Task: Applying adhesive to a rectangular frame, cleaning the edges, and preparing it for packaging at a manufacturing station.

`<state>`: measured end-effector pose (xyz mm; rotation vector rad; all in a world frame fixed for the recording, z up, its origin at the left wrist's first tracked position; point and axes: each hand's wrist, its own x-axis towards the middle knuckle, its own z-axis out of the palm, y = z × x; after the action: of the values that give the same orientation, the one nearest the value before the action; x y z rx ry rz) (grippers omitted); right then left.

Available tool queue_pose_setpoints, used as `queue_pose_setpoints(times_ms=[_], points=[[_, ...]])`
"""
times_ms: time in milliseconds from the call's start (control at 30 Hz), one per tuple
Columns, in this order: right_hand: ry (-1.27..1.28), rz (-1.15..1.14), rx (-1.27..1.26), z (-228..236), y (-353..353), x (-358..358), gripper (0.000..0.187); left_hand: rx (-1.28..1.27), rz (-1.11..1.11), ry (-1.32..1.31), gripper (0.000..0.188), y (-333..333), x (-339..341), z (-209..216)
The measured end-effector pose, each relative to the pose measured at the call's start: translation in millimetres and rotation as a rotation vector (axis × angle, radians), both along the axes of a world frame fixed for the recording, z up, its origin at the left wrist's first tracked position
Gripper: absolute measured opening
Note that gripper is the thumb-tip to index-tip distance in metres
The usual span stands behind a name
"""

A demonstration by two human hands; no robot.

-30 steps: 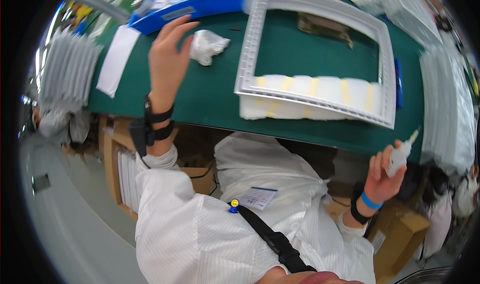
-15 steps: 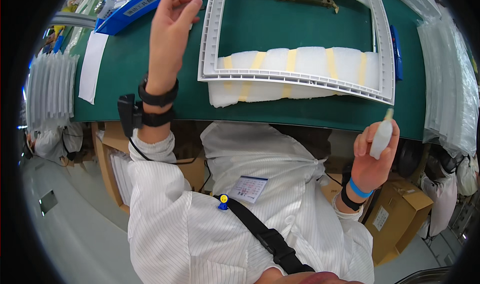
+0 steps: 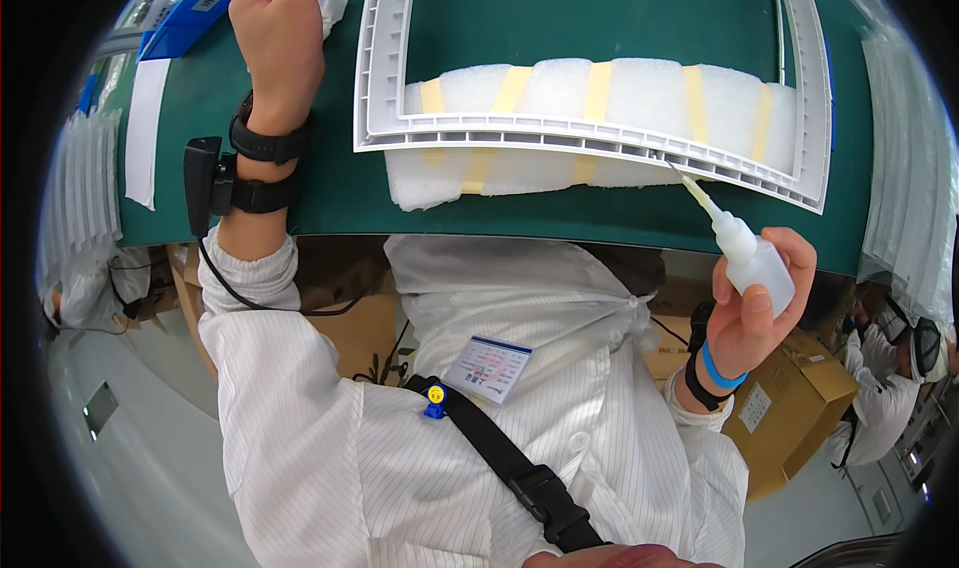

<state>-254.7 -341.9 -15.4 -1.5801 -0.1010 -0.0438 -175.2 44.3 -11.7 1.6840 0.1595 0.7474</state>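
Observation:
A small translucent squeeze bottle (image 3: 764,273) with a long tapered nozzle is held in my right hand (image 3: 769,313), fingers wrapped around its body. Its thin tip points up and left, at the lower bar of a white plastic frame (image 3: 385,78); whether they touch I cannot tell. That lower bar, with a row of open slots, rests over a white foam pad (image 3: 430,180) banded with yellow tape. My left hand (image 3: 280,43) is left of the frame, its fingers largely cut off by the upper edge. A crumpled white scrap (image 3: 333,12) lies beside it.
A blue bin (image 3: 185,18) stands at the far left of the green table (image 3: 330,193), near a white paper strip (image 3: 148,133). Clear plastic-wrapped stacks line both sides. A cardboard box (image 3: 789,418) sits below right, with another person (image 3: 884,398) beyond.
My right hand has turned the bottle, bringing its nozzle up and left to the frame's lower bar. My left hand has shifted left and up, partly out of view. The whole view has shifted slightly.

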Motion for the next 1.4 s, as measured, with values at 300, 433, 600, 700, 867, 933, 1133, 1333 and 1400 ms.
queue_pose_setpoints(times_ms=[300,433,600,700,867,933,1133,1333,1400], points=[[0.118,0.070,0.138,1.4,-9.7,6.8,0.066,-0.013,-0.050,0.201,0.041,-6.9,-5.4,-2.2],[0.137,0.112,0.316,0.7,-12.9,10.0,0.065,0.205,-0.214,0.513,0.062,-20.8,-24.5,5.3],[0.080,0.047,0.369,6.1,-26.9,12.5,0.067,0.096,-0.267,0.511,0.048,-11.1,-16.7,23.6],[0.039,0.016,0.406,6.4,-35.1,9.6,0.066,0.117,-0.297,0.529,0.045,-2.7,-12.0,40.9],[0.004,-0.014,0.426,3.3,-44.2,3.3,0.066,0.150,-0.353,0.537,0.042,14.7,-6.4,55.6],[-0.034,-0.058,0.447,2.8,-48.0,-3.3,0.065,0.111,-0.445,0.545,0.039,22.3,-4.8,55.6],[-0.062,-0.053,0.492,5.0,-57.1,-11.3,0.064,0.136,-0.512,0.540,0.032,28.7,-5.6,67.3],[-0.130,-0.063,0.456,7.3,-56.9,-17.3,0.063,0.207,-0.737,0.525,0.031,24.4,40.3,69.5],[-0.109,-0.065,0.475,8.1,-53.8,-18.5,0.063,0.294,-0.859,0.556,0.034,23.5,62.3,68.5]])
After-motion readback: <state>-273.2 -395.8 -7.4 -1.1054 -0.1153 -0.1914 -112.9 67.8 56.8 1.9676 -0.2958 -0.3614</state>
